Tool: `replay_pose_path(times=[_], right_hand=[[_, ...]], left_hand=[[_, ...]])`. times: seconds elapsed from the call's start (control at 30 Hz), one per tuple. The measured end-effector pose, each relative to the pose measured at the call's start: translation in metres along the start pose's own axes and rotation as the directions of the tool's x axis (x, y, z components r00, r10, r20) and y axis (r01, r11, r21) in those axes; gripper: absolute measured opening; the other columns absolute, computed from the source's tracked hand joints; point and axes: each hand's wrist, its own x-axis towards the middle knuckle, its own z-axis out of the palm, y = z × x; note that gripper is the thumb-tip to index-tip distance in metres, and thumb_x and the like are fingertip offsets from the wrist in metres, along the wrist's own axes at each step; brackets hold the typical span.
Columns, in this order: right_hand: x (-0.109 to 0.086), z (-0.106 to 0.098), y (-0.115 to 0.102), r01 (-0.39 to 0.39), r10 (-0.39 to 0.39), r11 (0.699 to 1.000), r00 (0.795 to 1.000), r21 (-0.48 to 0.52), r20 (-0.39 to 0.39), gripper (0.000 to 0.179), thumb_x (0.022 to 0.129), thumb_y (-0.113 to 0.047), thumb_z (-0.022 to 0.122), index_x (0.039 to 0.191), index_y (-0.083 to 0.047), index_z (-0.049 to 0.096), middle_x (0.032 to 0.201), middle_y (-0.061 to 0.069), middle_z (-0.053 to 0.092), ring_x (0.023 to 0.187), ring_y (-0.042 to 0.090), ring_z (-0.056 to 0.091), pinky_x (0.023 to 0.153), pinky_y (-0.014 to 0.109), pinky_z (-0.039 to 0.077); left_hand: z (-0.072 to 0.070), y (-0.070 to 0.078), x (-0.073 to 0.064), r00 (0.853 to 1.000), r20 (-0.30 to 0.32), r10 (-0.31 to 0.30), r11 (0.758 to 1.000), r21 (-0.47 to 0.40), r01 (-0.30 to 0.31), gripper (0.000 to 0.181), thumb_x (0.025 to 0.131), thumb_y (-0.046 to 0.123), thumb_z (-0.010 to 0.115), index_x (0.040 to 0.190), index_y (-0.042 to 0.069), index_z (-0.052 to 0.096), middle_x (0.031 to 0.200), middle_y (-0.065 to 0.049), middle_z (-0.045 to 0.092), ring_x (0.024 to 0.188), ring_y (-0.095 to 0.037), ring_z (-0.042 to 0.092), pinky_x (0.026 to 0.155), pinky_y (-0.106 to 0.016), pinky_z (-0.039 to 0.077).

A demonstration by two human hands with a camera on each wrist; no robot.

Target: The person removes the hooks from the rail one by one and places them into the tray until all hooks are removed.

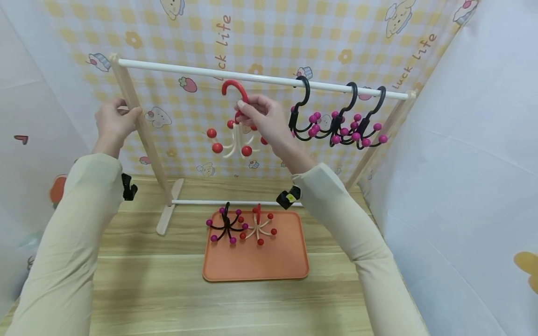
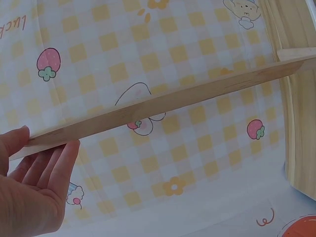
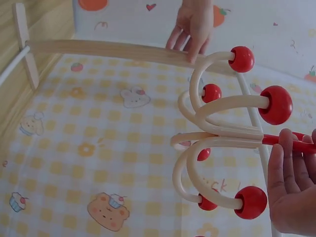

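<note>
**Red-and-cream hook at the rail, left hand on the rack post**

From the head view I see my right hand (image 1: 262, 116) raised in front of the white top rail (image 1: 260, 80) of the wooden rack. Its fingers are curled round the red stem of a red-and-cream hook (image 1: 235, 130), just below the red curved top, which sits right at the rail. I cannot tell whether the curve is over the rail or only in front of it. The cream arms with red balls hang below my hand. The right wrist view confirms the grip: fingers (image 3: 291, 182) wrap the red stem, with the cream arms (image 3: 212, 148) fanning out away from the palm.

My left hand (image 1: 113, 122) grips the slanted wooden post (image 1: 140, 135) at the rack's left end, near its top. In the left wrist view the fingers (image 2: 44, 173) lie under the wooden bar (image 2: 163, 106) with the thumb on the other side, so the hand is closed on the post.

Further right on the same rail hang three black hooks with pink balls (image 1: 342, 126), close together, well apart from the red one.

On the wooden tabletop (image 1: 138, 289), just in front of the rack's lower white bar (image 1: 201, 202), lies an orange tray (image 1: 260, 263). At its far end lie one black-and-purple hook (image 1: 227, 226) and one red-and-cream hook (image 1: 258, 228), side by side and nearly touching.
</note>
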Motion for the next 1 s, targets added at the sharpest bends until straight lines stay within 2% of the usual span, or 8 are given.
replay_pose_path(times=[0.27,0.57,0.7,0.87,1.0], right_hand=[[-0.018,-0.001,0.014,-0.043,0.044,0.998,0.998,-0.039,0.033,0.013,0.086,-0.013,0.059,0.092,-0.001,0.058,0.089,0.014,0.063,0.070,0.024,0.056,0.071,0.035,0.051],[-0.036,-0.006,0.030,-0.108,0.112,0.990,0.992,-0.087,0.049,0.015,0.086,-0.010,0.059,0.094,0.002,0.058,0.088,0.010,0.064,0.073,0.029,0.057,0.068,0.031,0.052],[-0.043,-0.011,0.039,-0.121,0.129,0.986,0.990,-0.113,0.062,0.017,0.086,-0.012,0.060,0.093,0.003,0.058,0.088,0.010,0.064,0.078,0.036,0.056,0.070,0.032,0.052],[-0.050,-0.017,0.050,-0.162,0.170,0.979,0.984,-0.123,0.059,0.016,0.085,-0.012,0.060,0.091,0.003,0.058,0.089,0.010,0.064,0.078,0.029,0.059,0.077,0.044,0.049],[-0.056,-0.023,0.058,-0.209,0.216,0.966,0.976,-0.153,0.029,0.017,0.084,-0.015,0.062,0.090,0.001,0.059,0.088,0.009,0.064,0.077,0.022,0.058,0.076,0.045,0.048]], left_hand=[[0.000,0.001,-0.001,1.000,-0.004,0.000,1.000,-0.005,0.000,0.054,0.089,0.032,0.048,0.134,0.005,0.035,0.133,-0.018,0.037,0.114,-0.025,0.044,0.076,-0.015,0.046],[0.001,0.000,-0.001,1.000,-0.009,-0.001,1.000,-0.002,0.001,0.054,0.089,0.032,0.048,0.134,0.006,0.035,0.134,-0.018,0.036,0.115,-0.027,0.043,0.078,-0.017,0.045],[0.001,0.000,0.000,1.000,-0.010,0.004,1.000,0.006,-0.003,0.054,0.089,0.032,0.048,0.134,0.005,0.036,0.134,-0.018,0.036,0.115,-0.027,0.043,0.078,-0.017,0.046],[0.001,0.000,0.001,1.000,-0.005,0.004,1.000,-0.011,-0.004,0.053,0.089,0.031,0.048,0.133,0.004,0.036,0.134,-0.017,0.037,0.116,-0.027,0.042,0.079,-0.019,0.045],[0.001,-0.001,0.001,1.000,-0.001,0.004,1.000,-0.013,-0.004,0.053,0.089,0.031,0.048,0.134,0.005,0.035,0.134,-0.017,0.036,0.116,-0.027,0.041,0.079,-0.019,0.045]])
